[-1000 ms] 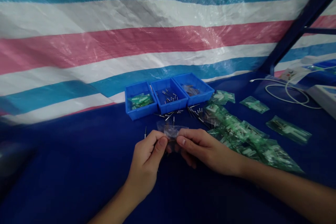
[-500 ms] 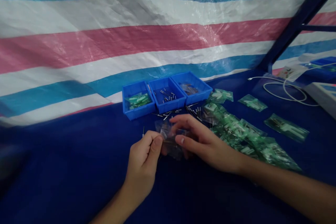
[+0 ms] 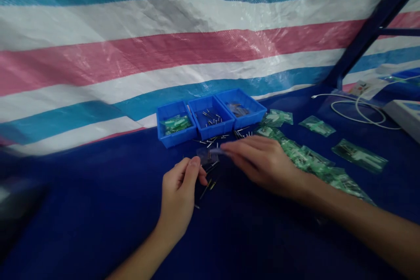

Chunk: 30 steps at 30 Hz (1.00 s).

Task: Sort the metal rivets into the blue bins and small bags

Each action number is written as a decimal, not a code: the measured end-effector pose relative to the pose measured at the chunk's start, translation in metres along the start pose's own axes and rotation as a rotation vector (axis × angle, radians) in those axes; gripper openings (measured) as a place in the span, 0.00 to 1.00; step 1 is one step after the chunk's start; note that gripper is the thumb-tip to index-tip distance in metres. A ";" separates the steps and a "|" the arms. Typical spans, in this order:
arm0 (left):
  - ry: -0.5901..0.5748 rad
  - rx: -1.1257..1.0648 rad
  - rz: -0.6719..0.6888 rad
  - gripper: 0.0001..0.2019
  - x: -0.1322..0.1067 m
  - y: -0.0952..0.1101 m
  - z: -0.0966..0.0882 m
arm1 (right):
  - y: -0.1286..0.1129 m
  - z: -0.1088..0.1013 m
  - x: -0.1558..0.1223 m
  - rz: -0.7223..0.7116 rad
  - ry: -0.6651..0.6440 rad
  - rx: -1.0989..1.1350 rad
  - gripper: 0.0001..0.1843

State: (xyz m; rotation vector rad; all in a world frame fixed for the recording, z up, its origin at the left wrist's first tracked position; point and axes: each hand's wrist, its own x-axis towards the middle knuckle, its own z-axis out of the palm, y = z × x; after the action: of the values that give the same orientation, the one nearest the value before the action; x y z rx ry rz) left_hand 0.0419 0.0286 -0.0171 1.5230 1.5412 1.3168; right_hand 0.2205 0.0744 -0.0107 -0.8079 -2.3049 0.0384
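Right hand [image 3: 267,160] has turned, its blurred plastic [image 3: 216,151] apparently pointing left.

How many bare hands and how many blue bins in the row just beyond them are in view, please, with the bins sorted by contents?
Left hand, right hand: 2
Green-piece bin: 1
Metal-rivet bin: 1
Clear-packet bin: 1
Total: 5

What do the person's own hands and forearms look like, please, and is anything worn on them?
The left hand and the right hand show no gloves. The left forearm and right forearm are bare, with no sleeve as far as the picture shows. I see no watch or bracelet; some fingers are hidden or blurred.
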 end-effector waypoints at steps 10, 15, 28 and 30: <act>-0.016 0.033 0.048 0.18 -0.004 0.004 0.000 | 0.071 -0.026 0.032 0.328 0.023 -0.407 0.20; 0.013 0.034 0.048 0.18 -0.003 0.004 -0.001 | 0.065 -0.029 0.016 0.139 -0.212 -0.260 0.18; 0.004 0.033 0.066 0.18 -0.002 0.003 -0.001 | 0.055 -0.058 -0.031 0.240 -0.643 -0.098 0.26; -0.002 0.037 0.074 0.18 -0.003 0.003 -0.001 | 0.054 -0.054 -0.032 0.198 -0.657 -0.116 0.24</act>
State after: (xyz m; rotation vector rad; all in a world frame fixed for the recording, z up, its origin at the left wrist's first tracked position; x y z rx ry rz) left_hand 0.0429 0.0256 -0.0147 1.6176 1.5296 1.3336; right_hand 0.3012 0.0901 -0.0011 -1.2198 -2.8411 0.3008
